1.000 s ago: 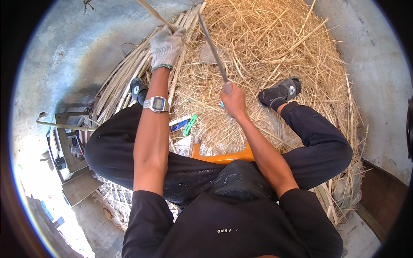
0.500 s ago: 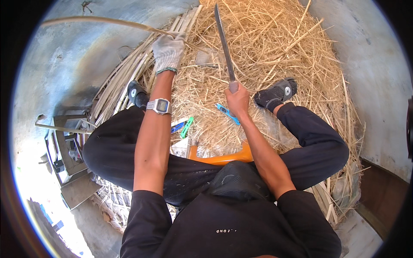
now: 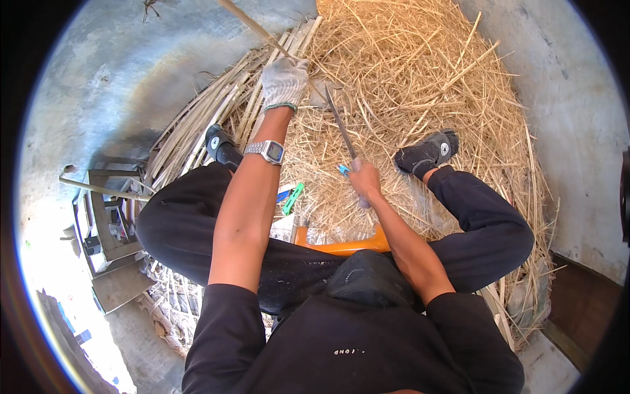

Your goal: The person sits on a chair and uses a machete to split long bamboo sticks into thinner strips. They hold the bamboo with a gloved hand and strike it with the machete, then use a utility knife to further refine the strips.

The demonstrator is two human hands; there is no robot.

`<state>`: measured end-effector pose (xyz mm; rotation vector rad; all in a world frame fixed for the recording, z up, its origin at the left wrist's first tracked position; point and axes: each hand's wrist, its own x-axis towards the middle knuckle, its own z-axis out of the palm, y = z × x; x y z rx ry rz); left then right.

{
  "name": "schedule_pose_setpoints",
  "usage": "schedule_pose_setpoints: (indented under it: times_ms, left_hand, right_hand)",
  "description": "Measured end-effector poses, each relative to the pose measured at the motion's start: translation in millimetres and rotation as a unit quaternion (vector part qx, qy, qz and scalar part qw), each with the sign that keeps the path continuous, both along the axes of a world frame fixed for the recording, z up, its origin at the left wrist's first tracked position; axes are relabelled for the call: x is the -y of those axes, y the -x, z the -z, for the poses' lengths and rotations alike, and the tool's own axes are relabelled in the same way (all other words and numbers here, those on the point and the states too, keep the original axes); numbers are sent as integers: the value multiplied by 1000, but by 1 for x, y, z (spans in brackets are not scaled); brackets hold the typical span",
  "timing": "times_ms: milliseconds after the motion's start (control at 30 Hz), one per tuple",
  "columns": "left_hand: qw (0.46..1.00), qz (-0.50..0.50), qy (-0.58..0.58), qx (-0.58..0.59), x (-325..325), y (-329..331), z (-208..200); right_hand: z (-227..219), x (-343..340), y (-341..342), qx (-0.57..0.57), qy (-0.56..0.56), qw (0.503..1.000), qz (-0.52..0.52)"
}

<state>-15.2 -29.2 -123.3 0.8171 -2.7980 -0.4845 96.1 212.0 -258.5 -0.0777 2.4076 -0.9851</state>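
Presently, a thin pale strip (image 3: 252, 25) is in the gloved left hand (image 3: 285, 81), at the near edge of the shavings; the strip slants up and leftward from the fist. The left grip is closed around it. A long, narrow-bladed knife (image 3: 340, 121) is in the bare right hand (image 3: 365, 178), its blade pointing forward and slightly left, its tip near the glove but apart from it. The right grip is wrapped firmly around the handle.

Just beside the right hand lies a light-blue tool (image 3: 343, 170), partly hidden. Nearer the lap, a green tool (image 3: 293, 199) lies next to a dark-blue item (image 3: 282, 196), and an orange curved piece (image 3: 348, 247) lies across the space between the thighs.

The floor is thickly covered with straw-coloured shavings (image 3: 407, 59), heaped ahead and to the right. To the left, a bundle of long split strips (image 3: 203, 111) lies beside the left foot (image 3: 222, 146); the right foot (image 3: 428, 152) rests on the shavings.

Walls of grey, stained finish enclose the area: the left wall (image 3: 118, 85) and the right wall (image 3: 558, 98). A wooden frame (image 3: 102, 203) stands at the left; a dark brown panel (image 3: 584, 302) is at lower right. Glare washes out the lower-left floor.
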Motion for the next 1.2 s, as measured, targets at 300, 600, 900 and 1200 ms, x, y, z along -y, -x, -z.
schedule_pose_setpoints:
  times_ms: [300, 600, 900, 1200]
  left_hand:
    - [999, -21, 31, -12, 4, 5, 6]
    - [999, -47, 20, -21, 14, -2, 13]
    - [997, -51, -17, -60, 17, -10, 22]
    - [995, -46, -53, -70, 13, -11, 19]
  right_hand:
    - [12, -1, -10, -3, 32, 999, 27]
    - [-6, 3, -5, -36, 107, 989, 100]
    - [15, -7, -12, -47, 83, 993, 70]
    - [26, -12, -12, 0, 8, 1000, 13]
